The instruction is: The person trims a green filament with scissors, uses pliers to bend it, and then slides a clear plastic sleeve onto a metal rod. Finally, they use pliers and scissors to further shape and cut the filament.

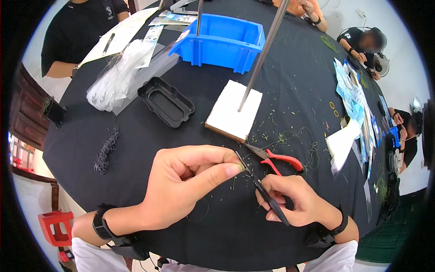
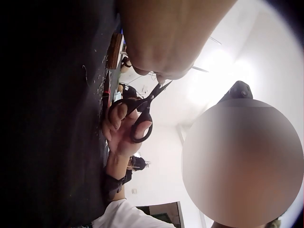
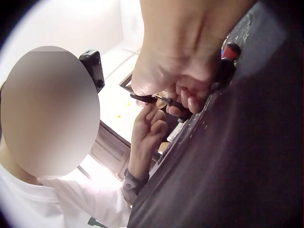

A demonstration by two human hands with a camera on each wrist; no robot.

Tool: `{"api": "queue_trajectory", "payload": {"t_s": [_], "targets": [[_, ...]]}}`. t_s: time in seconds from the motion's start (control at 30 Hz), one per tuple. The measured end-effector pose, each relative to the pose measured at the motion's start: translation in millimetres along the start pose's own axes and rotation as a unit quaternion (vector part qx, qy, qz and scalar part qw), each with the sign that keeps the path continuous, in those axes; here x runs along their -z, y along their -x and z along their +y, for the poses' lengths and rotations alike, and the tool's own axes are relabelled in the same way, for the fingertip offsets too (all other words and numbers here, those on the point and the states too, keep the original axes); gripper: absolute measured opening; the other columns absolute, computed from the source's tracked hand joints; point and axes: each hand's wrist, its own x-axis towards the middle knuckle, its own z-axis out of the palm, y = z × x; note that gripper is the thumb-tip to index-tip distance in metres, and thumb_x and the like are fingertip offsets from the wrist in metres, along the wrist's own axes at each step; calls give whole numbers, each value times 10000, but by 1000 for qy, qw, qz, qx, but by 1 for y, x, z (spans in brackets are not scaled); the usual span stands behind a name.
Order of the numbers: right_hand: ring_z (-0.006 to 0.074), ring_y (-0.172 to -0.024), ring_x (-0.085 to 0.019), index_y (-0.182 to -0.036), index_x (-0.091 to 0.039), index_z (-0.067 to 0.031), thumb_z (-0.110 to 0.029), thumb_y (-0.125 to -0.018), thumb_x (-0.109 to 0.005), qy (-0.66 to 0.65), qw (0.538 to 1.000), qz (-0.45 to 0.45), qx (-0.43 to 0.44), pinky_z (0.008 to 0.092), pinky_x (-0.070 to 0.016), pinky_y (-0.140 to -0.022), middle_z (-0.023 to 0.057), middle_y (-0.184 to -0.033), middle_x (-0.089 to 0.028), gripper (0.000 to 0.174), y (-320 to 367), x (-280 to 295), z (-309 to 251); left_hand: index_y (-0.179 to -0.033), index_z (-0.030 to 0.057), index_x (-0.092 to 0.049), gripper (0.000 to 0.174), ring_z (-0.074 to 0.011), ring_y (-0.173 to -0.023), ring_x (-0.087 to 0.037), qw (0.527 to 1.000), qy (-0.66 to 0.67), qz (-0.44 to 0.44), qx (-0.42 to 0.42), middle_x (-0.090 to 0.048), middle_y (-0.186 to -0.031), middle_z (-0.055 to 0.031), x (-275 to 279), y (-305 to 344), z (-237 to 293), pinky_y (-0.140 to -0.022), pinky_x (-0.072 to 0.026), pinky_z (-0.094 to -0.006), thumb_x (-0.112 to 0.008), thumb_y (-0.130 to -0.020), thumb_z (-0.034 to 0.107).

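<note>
In the head view my left hand (image 1: 181, 186) pinches a fine green thread (image 1: 245, 168) between thumb and forefinger; anything else inside that pinch is hidden by the fingertips. My right hand (image 1: 297, 199) holds black scissors (image 1: 275, 209), with fingers and thumb in the handle loops. The left wrist view shows the scissors (image 2: 144, 101) with blades parted, their tips right at the left fingertips. Just beyond the hands, red-handled pliers (image 1: 285, 159) lie on the black cloth. A white foam block (image 1: 233, 106) with a metal rod (image 1: 263, 59) standing in it is behind them.
A blue bin (image 1: 219, 47) and a black plastic tray (image 1: 147, 93) stand farther back. Clear bags of hooks (image 1: 115, 77) and a dark tangled bundle (image 1: 107, 152) lie left. Green thread scraps (image 1: 312, 149) and packets (image 1: 351, 109) are at right. Other people sit around the table.
</note>
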Motion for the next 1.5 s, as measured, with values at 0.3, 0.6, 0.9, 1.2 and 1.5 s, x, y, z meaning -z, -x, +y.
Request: {"api": "queue_trajectory", "payload": {"t_s": [0.3, 0.6, 0.9, 1.2, 1.5], "targets": [[99, -469, -437, -802, -460, -32, -151, -728, -718, 67, 998, -1, 14, 245, -325, -439, 15, -656, -497, 293, -3, 4, -5, -908, -35, -628, 96, -7, -446, -362, 999, -1, -27, 38, -525, -631, 13, 1, -2, 2, -382, -235, -183, -620, -850, 41], [108, -469, -483, -806, -494, -34, -125, -722, -652, 91, 996, 4, -2, 238, -354, -435, 19, -669, -532, 201, -1, 5, -4, -915, -40, -622, 128, -10, -439, -339, 994, 26, -28, 102, -506, -616, 23, 4, -3, 1, -378, -230, -190, -627, -853, 72], [144, -463, -499, -799, -499, -35, -117, -735, -648, 98, 995, 18, -8, 272, -366, -435, 51, -617, -516, 182, 0, 1, -4, -909, -33, -626, 126, -6, -433, -320, 994, 41, -5, 100, -477, -598, 36, 1, -3, 2, -376, -217, -188, -623, -859, 82], [64, -433, -391, -772, -521, -48, -121, -739, -727, -19, 995, 102, 11, 233, -285, -412, -6, -567, -440, 222, 8, -5, 8, -894, -25, -625, 106, 2, -429, -309, 993, 60, -9, 100, -453, -571, 51, 2, -4, 4, -373, -201, -186, -611, -864, 76], [59, -493, -406, -860, -518, -35, -191, -672, -776, 4, 995, 97, 21, 208, -321, -455, -4, -662, -466, 355, 2, -1, 6, -897, -22, -629, 88, 9, -442, -337, 1000, -13, -17, 18, -492, -584, 47, 2, -1, 3, -386, -208, -179, -623, -851, 52]]}}
